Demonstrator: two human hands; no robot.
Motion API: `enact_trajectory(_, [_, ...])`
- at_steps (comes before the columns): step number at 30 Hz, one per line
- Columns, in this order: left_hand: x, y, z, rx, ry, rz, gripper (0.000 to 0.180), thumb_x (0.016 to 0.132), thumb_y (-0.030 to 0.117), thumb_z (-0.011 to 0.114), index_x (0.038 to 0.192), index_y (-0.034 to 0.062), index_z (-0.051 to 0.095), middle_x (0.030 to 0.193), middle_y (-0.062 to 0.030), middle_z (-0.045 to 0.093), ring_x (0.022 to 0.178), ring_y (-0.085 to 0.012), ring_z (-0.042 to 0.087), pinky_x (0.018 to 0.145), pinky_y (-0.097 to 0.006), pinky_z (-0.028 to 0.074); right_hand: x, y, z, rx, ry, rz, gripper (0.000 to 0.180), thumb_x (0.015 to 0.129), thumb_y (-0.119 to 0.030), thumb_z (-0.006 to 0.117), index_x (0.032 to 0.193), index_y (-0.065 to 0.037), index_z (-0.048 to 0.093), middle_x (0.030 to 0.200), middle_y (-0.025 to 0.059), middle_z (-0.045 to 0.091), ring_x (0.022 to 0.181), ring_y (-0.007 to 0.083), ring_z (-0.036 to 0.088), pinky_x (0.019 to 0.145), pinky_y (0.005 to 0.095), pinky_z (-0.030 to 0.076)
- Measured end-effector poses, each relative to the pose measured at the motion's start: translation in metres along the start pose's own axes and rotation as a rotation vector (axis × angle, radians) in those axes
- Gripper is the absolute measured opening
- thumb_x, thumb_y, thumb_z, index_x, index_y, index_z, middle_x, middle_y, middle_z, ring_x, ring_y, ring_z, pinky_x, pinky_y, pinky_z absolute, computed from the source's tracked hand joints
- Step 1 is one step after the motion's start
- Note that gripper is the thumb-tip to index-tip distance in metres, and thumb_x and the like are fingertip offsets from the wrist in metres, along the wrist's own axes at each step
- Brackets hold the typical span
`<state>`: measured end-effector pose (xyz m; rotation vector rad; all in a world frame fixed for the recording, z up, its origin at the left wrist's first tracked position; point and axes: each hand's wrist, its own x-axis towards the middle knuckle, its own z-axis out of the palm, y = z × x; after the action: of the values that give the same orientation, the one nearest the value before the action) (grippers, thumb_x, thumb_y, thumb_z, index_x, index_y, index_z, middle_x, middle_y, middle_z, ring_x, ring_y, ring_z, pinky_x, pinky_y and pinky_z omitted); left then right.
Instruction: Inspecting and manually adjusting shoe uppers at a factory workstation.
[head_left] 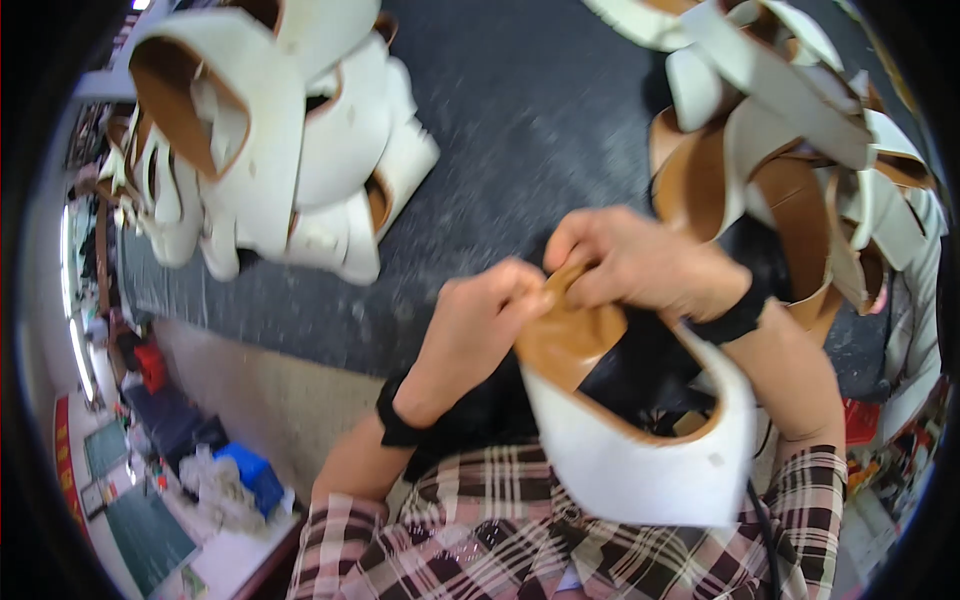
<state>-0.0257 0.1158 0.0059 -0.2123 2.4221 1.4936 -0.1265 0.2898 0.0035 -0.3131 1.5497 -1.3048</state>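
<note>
Close in front of my body hangs a white shoe upper with a tan lining and a large curved opening. My left hand is closed, pinching the tan end of this upper between thumb and fingers. Right beside it, my right hand grips the same tan end, with its fingertips curled in. There the tan lining is creased and faces up. The white outer part droops below over my plaid top. What lies between the fingertips is mostly hidden.
On the dark table, a heap of white uppers stands at the left and another heap of uppers at the right, close to my right forearm. Lower left, beyond the floor, are a blue bin and a plastic bag.
</note>
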Motion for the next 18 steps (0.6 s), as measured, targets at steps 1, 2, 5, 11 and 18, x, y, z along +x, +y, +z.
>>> enact_trajectory(1, [-0.001,0.003,-0.002,0.076,0.024,0.024,0.006,0.082,0.006,0.063,0.083,-0.0002,0.062,0.070,-0.0051,0.062,0.063,-0.0074,0.056,0.059,-0.024,0.045,0.004,0.002,0.002,-0.099,0.007,-0.058,0.031,0.066,-0.008,0.069,0.092,0.003,0.056,0.079,0.0101,0.063,0.065,0.0192,0.061,0.057,0.0294,0.048])
enact_trajectory(2, [-0.002,0.006,-0.004,0.147,0.052,0.055,0.004,0.080,0.004,0.063,0.080,-0.0001,0.062,0.068,-0.0070,0.061,0.061,-0.0096,0.056,0.057,-0.026,0.045,0.004,0.002,0.003,-0.205,0.020,-0.112,0.033,0.066,-0.011,0.070,0.092,0.003,0.056,0.078,0.0118,0.063,0.064,0.0239,0.061,0.058,0.0321,0.048])
enact_trajectory(5, [0.009,0.016,-0.028,0.536,0.339,0.469,0.005,0.076,0.003,0.064,0.074,0.0038,0.059,0.066,-0.0125,0.057,0.059,-0.0270,0.057,0.052,-0.034,0.044,-0.012,-0.015,0.009,-0.393,0.178,-0.451,0.036,0.071,-0.017,0.070,0.097,0.002,0.055,0.087,0.0174,0.062,0.075,0.0326,0.061,0.068,0.0366,0.049])
enact_trajectory(11, [0.021,0.087,-0.175,0.903,0.982,0.493,0.012,0.091,0.004,0.056,0.098,-0.0020,0.063,0.089,-0.0084,0.062,0.079,-0.0144,0.057,0.071,-0.026,0.046,-0.043,-0.031,-0.053,-0.173,0.548,-0.379,0.020,0.082,-0.007,0.060,0.099,0.002,0.053,0.080,0.0120,0.061,0.074,0.0155,0.060,0.067,0.0293,0.049])
enact_trajectory(18, [0.072,0.001,-0.388,0.947,1.041,0.217,0.025,0.089,0.014,0.054,0.113,0.0078,0.053,0.106,-0.0108,0.057,0.085,-0.0189,0.060,0.071,-0.027,0.048,-0.040,-0.082,-0.061,0.016,0.591,-0.605,0.022,0.081,-0.002,0.058,0.100,0.005,0.053,0.077,0.0053,0.057,0.073,0.0079,0.055,0.066,0.0222,0.047])
